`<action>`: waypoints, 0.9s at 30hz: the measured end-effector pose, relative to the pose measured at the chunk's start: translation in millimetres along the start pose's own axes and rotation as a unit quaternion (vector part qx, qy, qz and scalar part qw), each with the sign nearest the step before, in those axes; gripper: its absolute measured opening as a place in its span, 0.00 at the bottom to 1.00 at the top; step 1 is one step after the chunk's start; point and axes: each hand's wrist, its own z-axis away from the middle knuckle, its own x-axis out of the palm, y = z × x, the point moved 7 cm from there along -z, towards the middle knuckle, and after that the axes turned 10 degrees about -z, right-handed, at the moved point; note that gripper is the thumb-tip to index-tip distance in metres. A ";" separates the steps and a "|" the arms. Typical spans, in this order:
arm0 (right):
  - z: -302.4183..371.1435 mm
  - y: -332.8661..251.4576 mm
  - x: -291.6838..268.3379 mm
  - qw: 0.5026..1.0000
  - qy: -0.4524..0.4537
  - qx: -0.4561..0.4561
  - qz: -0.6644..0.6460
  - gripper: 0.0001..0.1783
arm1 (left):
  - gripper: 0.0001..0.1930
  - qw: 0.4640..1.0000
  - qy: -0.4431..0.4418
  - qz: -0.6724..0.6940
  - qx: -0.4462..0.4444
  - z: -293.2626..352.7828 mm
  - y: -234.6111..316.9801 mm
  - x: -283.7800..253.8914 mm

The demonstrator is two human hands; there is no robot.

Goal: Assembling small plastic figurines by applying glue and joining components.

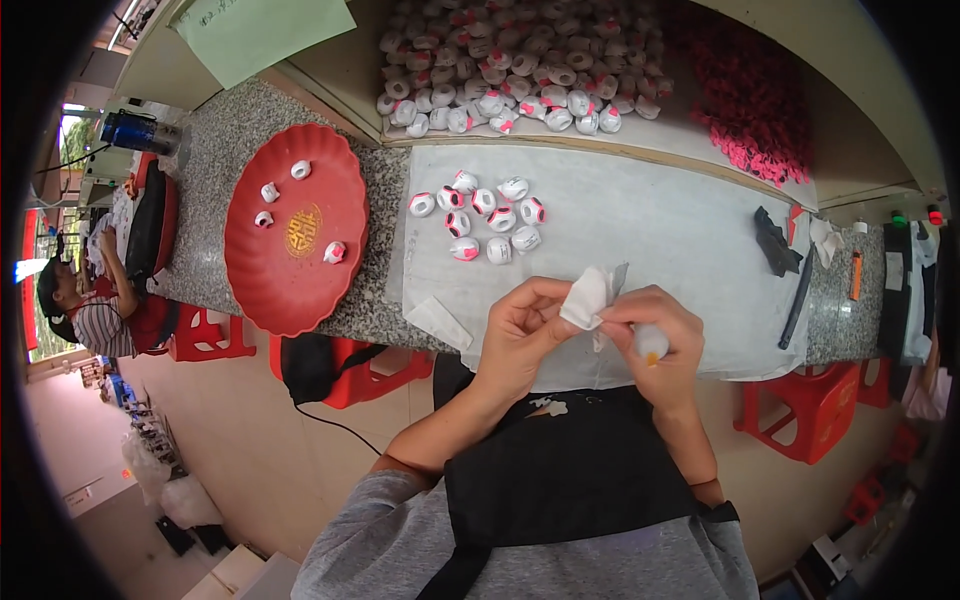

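Note:
My left hand (518, 335) is closed on a folded white fabric piece (588, 297), held up over the near edge of the worktable. At the fabric's right side, the fingertips of my right hand (672, 335) pinch its edge. Tucked in the right palm is a small whitish squeeze bottle (650, 343) with a yellow-orange tip. A grey flap shows at the top of the fabric, and fingers hide part of it. Beyond my hands, several small white ball-like pieces with pink and black patches (484, 202) lie grouped on a white sheet (640, 215).
A red scalloped tray (262, 160) with several similar pieces stands at left. White pieces (520, 65) and pink scraps (755, 110) fill a back shelf. Dark cloth (775, 243) and an orange cutter (856, 276) lie right. Red stools (812, 410) stand below; another person (105, 310) sits far left.

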 end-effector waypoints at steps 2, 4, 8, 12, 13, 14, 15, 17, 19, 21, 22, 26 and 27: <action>7.9 23.1 -11.1 0.954 0.067 0.174 -0.235 0.05 | 0.11 1.000 -0.006 -0.005 0.006 -0.5 4.3 1.4; 9.0 25.9 -18.7 0.941 0.108 0.183 -0.264 0.05 | 0.12 1.000 0.005 -0.002 -0.011 -1.8 4.8 0.0; 7.8 21.8 -9.8 0.935 0.131 0.227 -0.238 0.05 | 0.12 1.000 -0.001 0.016 -0.024 -1.5 -1.4 -1.5; 1.7 12.5 1.1 0.980 0.052 0.153 -0.119 0.05 | 0.12 1.000 0.012 0.010 -0.010 -0.6 -0.1 -0.7; -1.2 5.2 1.4 0.992 0.022 0.107 -0.069 0.05 | 0.12 1.000 0.015 -0.003 0.000 -1.0 1.0 -1.1; -0.3 5.6 -2.9 0.992 0.021 0.107 -0.070 0.05 | 0.12 1.000 0.016 -0.003 0.000 -1.0 0.8 -2.5; 1.4 4.9 -17.7 0.991 0.050 0.117 -0.038 0.06 | 0.12 1.000 0.016 -0.012 -0.010 -1.8 0.7 -0.9; 0.3 2.9 -40.9 0.989 0.077 0.125 -0.005 0.07 | 0.11 1.000 0.015 -0.018 -0.019 -3.5 -0.1 0.3; -6.8 -9.9 -64.7 0.954 0.127 0.073 0.261 0.10 | 0.11 0.999 0.006 -0.035 -0.012 -5.4 -0.1 1.8; -5.4 -9.6 -59.7 0.958 0.114 0.068 0.253 0.13 | 0.11 0.999 -0.004 -0.043 0.001 -5.3 1.7 6.6; -1.4 2.4 -44.7 0.978 0.079 0.172 0.083 0.14 | 0.11 0.998 -0.012 -0.053 0.015 -4.8 4.3 9.7; 13.8 25.7 3.6 0.923 0.045 0.291 -0.248 0.15 | 0.12 0.995 -0.040 -0.077 0.037 3.5 8.4 17.1; 13.7 26.0 6.2 0.924 0.037 0.283 -0.256 0.15 | 0.11 0.995 -0.037 -0.087 0.041 5.1 10.8 16.4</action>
